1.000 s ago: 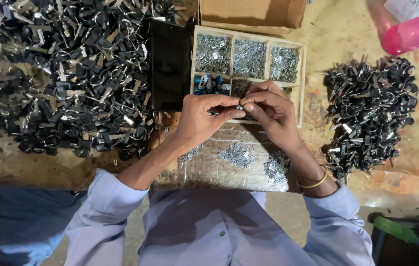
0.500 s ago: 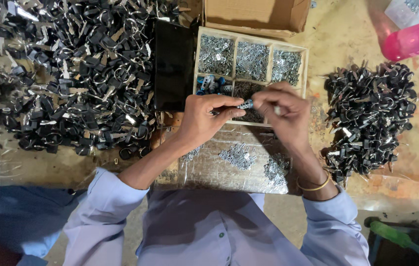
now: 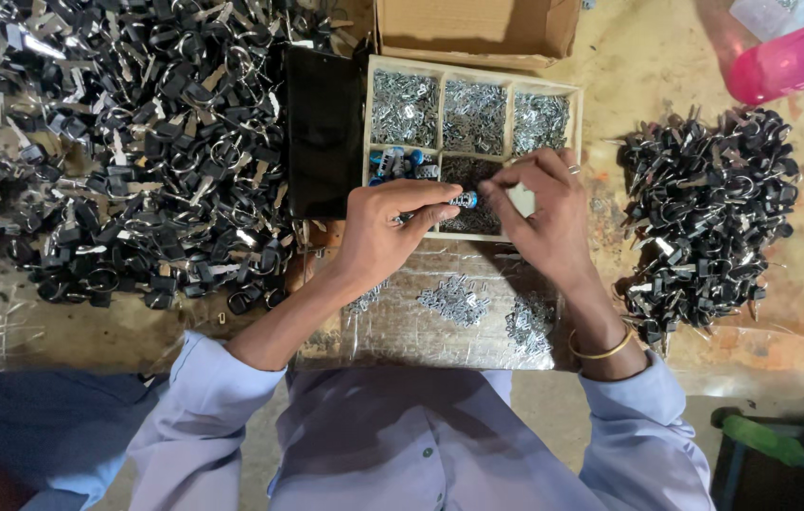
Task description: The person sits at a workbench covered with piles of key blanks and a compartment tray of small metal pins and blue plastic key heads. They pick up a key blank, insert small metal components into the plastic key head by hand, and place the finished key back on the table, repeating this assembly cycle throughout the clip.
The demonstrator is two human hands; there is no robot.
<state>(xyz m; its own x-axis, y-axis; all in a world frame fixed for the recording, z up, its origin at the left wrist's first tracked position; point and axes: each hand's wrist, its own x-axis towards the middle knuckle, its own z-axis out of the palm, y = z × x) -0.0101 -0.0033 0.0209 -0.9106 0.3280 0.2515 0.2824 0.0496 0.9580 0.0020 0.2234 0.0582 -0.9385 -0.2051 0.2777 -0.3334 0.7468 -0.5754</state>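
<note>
In the head view, the left hand (image 3: 385,227) is pinching a small blue-and-silver cylindrical part (image 3: 463,200) between thumb and fingertips, holding it just above the wooden compartment tray (image 3: 474,79), while the right hand (image 3: 542,210) is meeting it from the other side, its fingers pressed together at the part's far end; whether they are pinching a second tiny piece there is too small to tell. The part is hanging over the tray's dark-filled lower middle compartment, touching nothing but fingers. It looks light, rigid and smooth, probably metal with a coloured band, so it is likely to slip or roll if gripped loosely; holding it across its short barrel with the fingertips, as the left hand is doing, seems the safest hold. Around the hands, the tray's upper compartments are holding silvery small hardware, and a few more blue pieces are lying in the lower left compartment. A black flat case (image 3: 323,132) is lying just beside the tray on its left. A large heap of black and metal ring pieces (image 3: 109,142) is spreading across the left, and a smaller pile of black pieces (image 3: 705,208) is sitting on the right. A cardboard box (image 3: 475,28) is standing behind the tray, a pink bottle (image 3: 790,61) is lying at the far right, and a shiny foil sheet (image 3: 430,326) with loose silver bits is crowding the space beneath the wrists.
</note>
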